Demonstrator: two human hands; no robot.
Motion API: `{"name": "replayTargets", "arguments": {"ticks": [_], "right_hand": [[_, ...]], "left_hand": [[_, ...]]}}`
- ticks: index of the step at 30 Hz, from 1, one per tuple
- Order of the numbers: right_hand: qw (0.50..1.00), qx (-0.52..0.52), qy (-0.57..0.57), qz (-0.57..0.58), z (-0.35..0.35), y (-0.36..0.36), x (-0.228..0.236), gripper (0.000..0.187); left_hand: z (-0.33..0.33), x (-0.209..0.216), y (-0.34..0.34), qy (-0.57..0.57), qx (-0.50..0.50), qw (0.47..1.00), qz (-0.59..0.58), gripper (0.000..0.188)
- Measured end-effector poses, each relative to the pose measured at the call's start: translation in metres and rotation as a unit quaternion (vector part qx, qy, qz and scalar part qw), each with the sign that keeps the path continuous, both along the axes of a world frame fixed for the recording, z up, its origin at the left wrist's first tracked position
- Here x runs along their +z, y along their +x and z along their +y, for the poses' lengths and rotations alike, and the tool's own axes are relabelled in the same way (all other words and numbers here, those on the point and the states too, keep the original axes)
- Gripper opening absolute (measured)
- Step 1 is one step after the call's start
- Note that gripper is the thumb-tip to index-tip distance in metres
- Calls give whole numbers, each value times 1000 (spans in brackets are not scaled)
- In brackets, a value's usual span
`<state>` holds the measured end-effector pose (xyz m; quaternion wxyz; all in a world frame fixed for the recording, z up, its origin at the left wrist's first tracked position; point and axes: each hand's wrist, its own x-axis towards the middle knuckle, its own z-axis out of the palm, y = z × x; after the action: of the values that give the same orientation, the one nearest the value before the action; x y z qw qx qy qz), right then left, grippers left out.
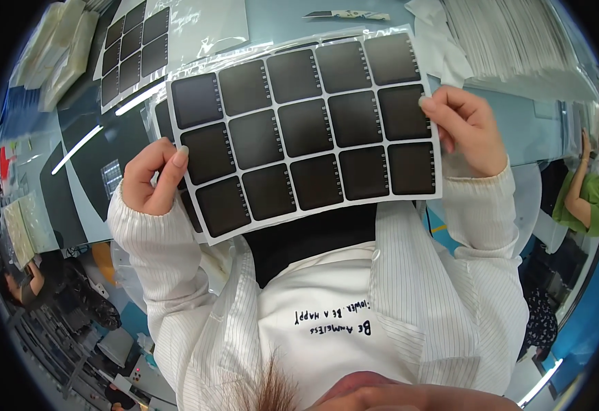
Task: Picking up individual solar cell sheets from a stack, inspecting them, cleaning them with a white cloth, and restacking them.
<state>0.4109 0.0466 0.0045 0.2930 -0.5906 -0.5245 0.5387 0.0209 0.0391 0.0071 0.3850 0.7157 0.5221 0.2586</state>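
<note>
dark strands of hair sit at the bottom edge of the frame, above them a white top under a finely pinstriped white coat whose ribbed-looking sleeves rise toward both hands. held up in the middle of the frame is a white sheet (303,133), flat and thin, carrying a grid of dark square patches with rounded corners, matte and slightly glossy in the light, each with a tiny ruled scale along one edge. it tilts so its left end sits lower than its right. the left hand (150,179), at centre left, pinches the sheet's lower left edge: its fingers (175,164) are curled narrow, thumb laid on the front face. the right hand (465,125), at centre right, grips the right edge the same way, thumb tip on a dark square, the other fingers folded behind. just behind it lies a crinkled clear plastic sleeve (196,27), and in the upper left a second sheet of dark squares (131,48) rests flat on the pale blue table (279,14). a tall stack of thin white sheets (518,44) fills the upper right. at the far right edge a person in a green top (590,195) stands partly in view.
</note>
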Motion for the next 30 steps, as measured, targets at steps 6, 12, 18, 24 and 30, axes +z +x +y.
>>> {"name": "replayTargets", "arguments": {"ticks": [6,12,18,24,30], "right_hand": [[996,5,23,83,7,2,26,24],[994,4,30,106,8,0,32,22],[991,-5,21,130,10,-3,35,25],[991,-9,23,129,9,-7,38,25],[992,-5,16,124,12,-10,39,25]], "left_hand": [[-1,-3,-12,-89,57,982,-158,26],[-1,-8,-21,-108,69,970,-208,27],[-2,-6,-23,-132,95,958,-238,27],[-2,-10,-31,-132,69,957,-248,27],[-1,-11,-36,-139,62,955,-254,26]]}}
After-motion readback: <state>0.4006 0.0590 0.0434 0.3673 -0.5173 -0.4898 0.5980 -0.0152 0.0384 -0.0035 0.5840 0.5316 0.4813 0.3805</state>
